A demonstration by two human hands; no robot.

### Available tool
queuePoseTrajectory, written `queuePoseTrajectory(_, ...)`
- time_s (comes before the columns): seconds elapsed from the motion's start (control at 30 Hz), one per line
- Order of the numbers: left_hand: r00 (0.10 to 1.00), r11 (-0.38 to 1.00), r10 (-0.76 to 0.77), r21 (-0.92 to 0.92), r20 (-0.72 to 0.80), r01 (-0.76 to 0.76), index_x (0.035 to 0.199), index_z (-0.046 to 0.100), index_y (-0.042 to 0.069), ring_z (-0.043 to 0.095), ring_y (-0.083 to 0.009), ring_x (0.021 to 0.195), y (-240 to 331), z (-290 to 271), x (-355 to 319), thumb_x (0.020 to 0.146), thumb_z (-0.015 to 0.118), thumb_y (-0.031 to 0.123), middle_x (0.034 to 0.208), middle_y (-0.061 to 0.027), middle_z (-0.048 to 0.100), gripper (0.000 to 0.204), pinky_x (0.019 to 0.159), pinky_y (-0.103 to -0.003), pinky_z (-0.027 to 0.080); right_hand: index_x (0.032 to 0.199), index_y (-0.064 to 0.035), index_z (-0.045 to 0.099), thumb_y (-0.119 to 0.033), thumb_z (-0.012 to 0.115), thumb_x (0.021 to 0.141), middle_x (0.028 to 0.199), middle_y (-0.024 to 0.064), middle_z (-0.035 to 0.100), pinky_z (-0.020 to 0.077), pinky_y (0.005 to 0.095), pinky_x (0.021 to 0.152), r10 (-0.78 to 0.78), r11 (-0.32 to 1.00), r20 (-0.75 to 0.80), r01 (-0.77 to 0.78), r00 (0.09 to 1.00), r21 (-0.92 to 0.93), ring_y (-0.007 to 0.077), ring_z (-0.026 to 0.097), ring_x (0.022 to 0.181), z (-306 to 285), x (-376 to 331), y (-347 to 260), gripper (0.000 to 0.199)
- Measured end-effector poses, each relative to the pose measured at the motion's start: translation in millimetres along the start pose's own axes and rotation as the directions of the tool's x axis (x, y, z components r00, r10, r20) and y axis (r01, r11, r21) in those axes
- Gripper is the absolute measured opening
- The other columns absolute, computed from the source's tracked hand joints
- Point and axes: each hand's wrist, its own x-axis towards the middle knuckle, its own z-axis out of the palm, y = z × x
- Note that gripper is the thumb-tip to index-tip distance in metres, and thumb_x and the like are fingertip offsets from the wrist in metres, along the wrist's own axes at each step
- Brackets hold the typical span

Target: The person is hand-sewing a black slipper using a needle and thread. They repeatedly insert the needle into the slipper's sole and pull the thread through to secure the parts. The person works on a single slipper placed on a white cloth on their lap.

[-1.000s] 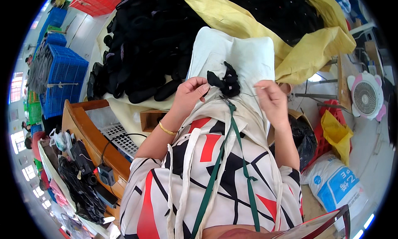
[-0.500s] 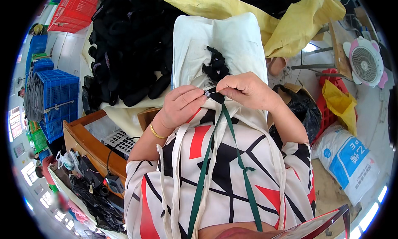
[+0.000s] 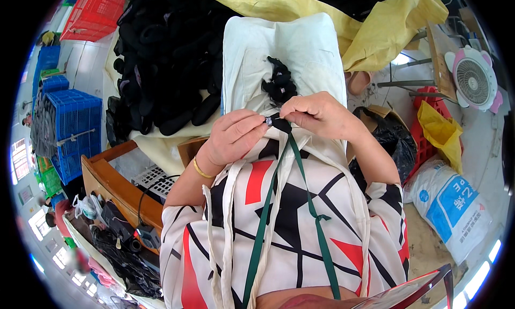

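Both hands meet close together over my lap. My left hand (image 3: 236, 134) is closed, thumb and forefinger pinching a small black fabric piece (image 3: 280, 124) that has a shiny grey bit (image 3: 269, 121) at its left end. Facing it, my right hand (image 3: 321, 116) pinches a thin, needle-like thing (image 3: 281, 117) whose tip points at the fabric piece; whether they touch I cannot tell. Just beyond the fingers, a bunch of small black fabric pieces (image 3: 280, 83) lies on a white padded cloth (image 3: 316, 46).
A big heap of black padded pieces (image 3: 161, 57) lies at the far left, with a yellow sheet (image 3: 370, 46) beyond. To the left stand a wooden drawer (image 3: 120, 183) and a blue crate (image 3: 80, 124). On the right are a fan (image 3: 474, 81) and a white-and-blue sack (image 3: 450, 207).
My right hand has come slightly nearer to the fabric piece, and the gap between the fingertips looks a little smaller. The left hand keeps its pinch almost in place.
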Motion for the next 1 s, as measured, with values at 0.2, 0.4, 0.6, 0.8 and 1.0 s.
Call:
queuePoseTrajectory(0.2, 0.998, 0.999, -0.043, -0.021, -0.040, 0.042, 0.095, 0.068, 0.002, 0.067, -0.0266, 0.085, 2.7, 3.3, -1.6, 0.070, 0.075, -0.001, 0.101, -0.0102, 0.066, 0.025, 0.070, -0.032, 0.058, 0.102, -0.0072, 0.060, -0.006, 0.059, 0.098, 0.085, -0.0011, 0.062, 0.0471, 0.0260, 0.064, -0.032, 0.979, 0.018, 0.028, 0.999, 0.203, 0.0104, 0.056, 0.069, 15.4, -0.6, 19.1, 0.004)
queuePoseTrajectory(0.4, 0.995, 0.994, -0.094, -0.049, -0.028, 0.093, 0.096, 0.067, 0.001, 0.068, -0.0288, 0.083, 9.6, 0.4, -0.7, 0.072, 0.078, -0.004, 0.102, -0.0127, 0.068, 0.026, 0.069, -0.033, 0.058, 0.099, -0.0080, 0.057, -0.008, 0.054, 0.102, 0.081, -0.0053, 0.054, 0.0415, 0.0209, 0.058, 0.164, 0.857, 0.115, -0.199, 0.980, 0.475, 0.0034, 0.047, 0.066, 26.0, -5.0, 18.1, 0.004)
queuePoseTrajectory(0.6, 0.995, 0.994, -0.093, -0.061, -0.018, 0.092, 0.096, 0.069, 0.003, 0.068, -0.0280, 0.083, 8.2, 1.3, -1.1, 0.073, 0.077, -0.002, 0.099, -0.0124, 0.069, 0.025, 0.070, -0.033, 0.057, 0.098, -0.0052, 0.055, -0.009, 0.054, 0.103, 0.079, -0.0050, 0.054, 0.0416, 0.0198, 0.058, 0.179, 0.842, 0.125, -0.217, 0.976, 0.494, 0.0033, 0.048, 0.064, 28.0, -4.2, 13.1, 0.006)
queuePoseTrajectory(0.8, 0.882, 0.843, -0.472, -0.291, 0.005, 0.452, 0.098, 0.069, 0.002, 0.067, -0.0252, 0.085, 12.6, 4.4, 7.6, 0.079, 0.078, 0.004, 0.098, -0.0119, 0.069, 0.021, 0.073, -0.032, 0.055, 0.099, -0.0051, 0.056, -0.010, 0.054, 0.103, 0.082, -0.0045, 0.057, 0.0428, 0.0196, 0.057, 0.139, 0.831, 0.073, -0.157, 0.988, 0.533, 0.0023, 0.051, 0.064, 32.7, -3.0, 19.6, 0.006)
queuePoseTrajectory(1.0, 0.723, 0.554, -0.638, -0.494, 0.265, 0.670, 0.102, 0.071, 0.002, 0.065, -0.0192, 0.084, 4.8, -2.9, 7.5, 0.082, 0.076, 0.005, 0.094, -0.0104, 0.069, 0.021, 0.075, -0.028, 0.051, 0.106, -0.0063, 0.054, -0.017, 0.057, 0.103, 0.080, -0.0046, 0.055, 0.0432, 0.0186, 0.058, 0.184, 0.857, 0.012, -0.166, 0.983, 0.488, 0.0016, 0.050, 0.066, 37.9, 1.7, 23.5, 0.012)
